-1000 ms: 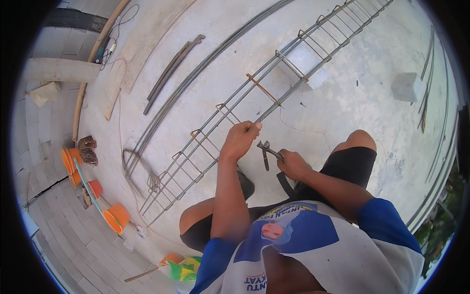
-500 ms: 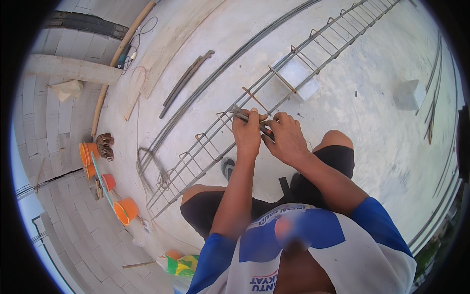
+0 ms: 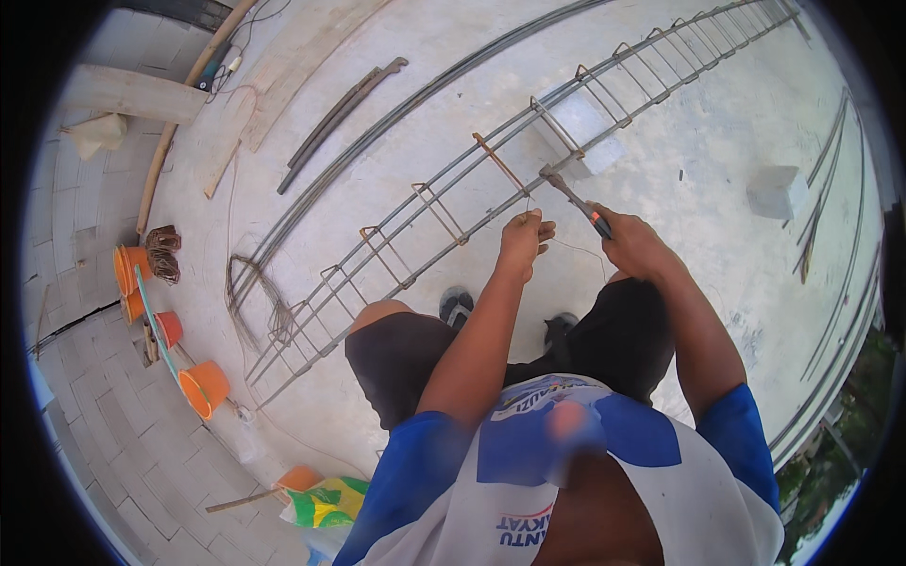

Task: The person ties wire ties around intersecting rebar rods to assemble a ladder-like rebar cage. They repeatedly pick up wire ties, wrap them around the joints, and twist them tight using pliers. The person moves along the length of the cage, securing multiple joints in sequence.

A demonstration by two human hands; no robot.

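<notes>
A long steel rebar cage [image 3: 462, 239] runs diagonally in front of my knees, with a rusty stirrup [image 3: 501, 166] across it. In my right hand [image 3: 637, 247] is a pair of pincers [image 3: 571, 196], its jaws beside the cage's near bar, close to the stirrup's lower end. My left hand [image 3: 525, 243] is closed just below that corner, pinching a thin tie wire that rises toward the bar. A length of thin wire [image 3: 578, 249] also curves between my two hands.
A white block [image 3: 606, 153] sits under the cage; another block [image 3: 779, 193] stands to the right near loose rods. Long bars [image 3: 415, 118] and short dark metal pieces [image 3: 342, 123] lie beyond the cage. Orange buckets [image 3: 205, 387] and a brown wire bundle [image 3: 163, 255] line the block wall.
My hands have come apart. The right hand has moved right with the pincers, which now point up-left; the left hand has shifted down-right and pinches wire. The view has shifted slightly.
</notes>
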